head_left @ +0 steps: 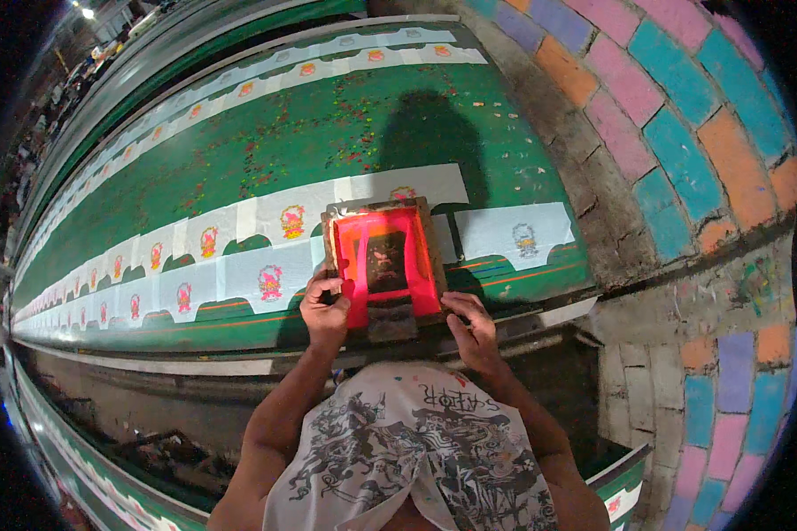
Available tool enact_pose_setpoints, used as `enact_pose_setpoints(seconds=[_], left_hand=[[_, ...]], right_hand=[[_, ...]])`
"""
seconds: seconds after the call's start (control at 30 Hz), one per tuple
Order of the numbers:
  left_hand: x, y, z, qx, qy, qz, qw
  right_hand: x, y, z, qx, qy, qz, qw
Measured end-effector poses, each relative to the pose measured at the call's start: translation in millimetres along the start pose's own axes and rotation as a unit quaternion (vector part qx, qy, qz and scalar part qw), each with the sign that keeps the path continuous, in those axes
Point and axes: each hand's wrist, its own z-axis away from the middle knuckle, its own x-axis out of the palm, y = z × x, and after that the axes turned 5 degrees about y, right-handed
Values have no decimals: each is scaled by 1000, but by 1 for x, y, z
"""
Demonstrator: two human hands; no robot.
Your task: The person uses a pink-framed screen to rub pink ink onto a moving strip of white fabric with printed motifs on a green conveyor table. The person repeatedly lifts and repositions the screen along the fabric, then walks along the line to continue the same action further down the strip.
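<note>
A screen-printing frame (pixel 334 241) with a worn rim lies over the near row of pale fabric pieces. Bright pink and red bands surround its dark mesh window (pixel 383 255). My left hand (pixel 326 310) grips the frame's near left side, its fingers curled and thumb bent in. At the near right corner, my right hand (pixel 471 326) holds the edge with its fingertips. To the left of the frame, a fabric piece (pixel 248 281) bears a pink print. On the right, another piece (pixel 496 226) carries a grey print. The fabric under the frame is mostly hidden.
The long green table (pixel 328 115) runs away to the left, speckled with paint. Farther rows of printed fabric pieces (pixel 363 62) line its far side. Beyond its right end lie painted bricks (pixel 673 150). A dark gap (pixel 150 389) separates it from another green table (pixel 88 473) behind me.
</note>
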Motion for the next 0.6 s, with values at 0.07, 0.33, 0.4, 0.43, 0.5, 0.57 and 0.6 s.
enact_pose_setpoints(seconds=[0.07,0.33,0.4,0.43,0.5,0.57,0.6], left_hand=[[6,-2,-1,18,-16,71,997],[6,5,2,-89,8,34,995],[7,9,2,-114,18,20,993],[7,10,2,-100,13,39,994],[8,12,2,-65,7,43,997],[7,13,2,-76,2,27,997],[6,13,2,-80,-4,10,997]], right_hand=[[-13,4,-2,-8,-26,2,1000],[-39,10,-15,-52,-58,-7,997],[-43,9,-17,-51,-61,-11,997],[-45,8,-18,-57,-63,-10,996],[-48,5,-18,-69,-68,1,995],[-50,2,-16,-75,-70,17,995],[-51,0,-15,-76,-71,20,994]])
